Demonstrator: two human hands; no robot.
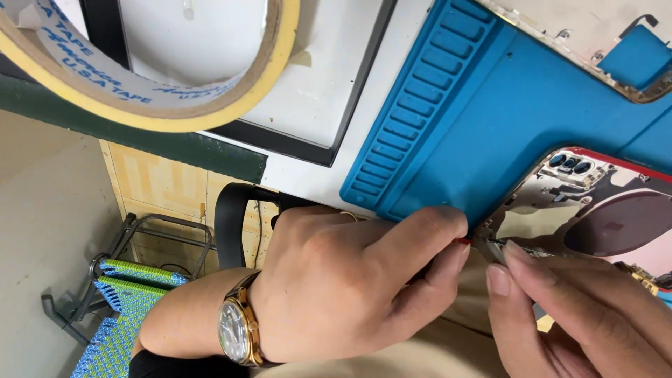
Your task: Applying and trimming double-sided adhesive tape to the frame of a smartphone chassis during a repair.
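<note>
Red-edged and opened up, the phone housing with its bare metal inner frame [595, 210] lies at the right on a ribbed blue silicone work mat [448, 126], its lower corner running out of view and partly covered by fingers. At its top sits a small cluster of round camera lenses [570, 165]; a dark circular patch fills the middle. The left hand [343, 287] is curled shut, thumb and forefinger pinched on a slim tool whose shaft is almost wholly hidden (only a red speck and a short metal tip [490, 245] show at the frame's edge). The right hand [574, 315], cut off by the lower right corner, pinches its fingertips at the same spot; what it grips, if anything, cannot be made out. A gold-cased wristwatch with a pale dial [234, 329] wraps the left wrist. A second opened housing [609, 42] is cropped at the top right. Close to the lens, blurred, looms a cream roll of printed adhesive tape [161, 98]. Beyond the white tabletop [308, 175], below, stands a woven green-and-blue folding chair [119, 301].
</note>
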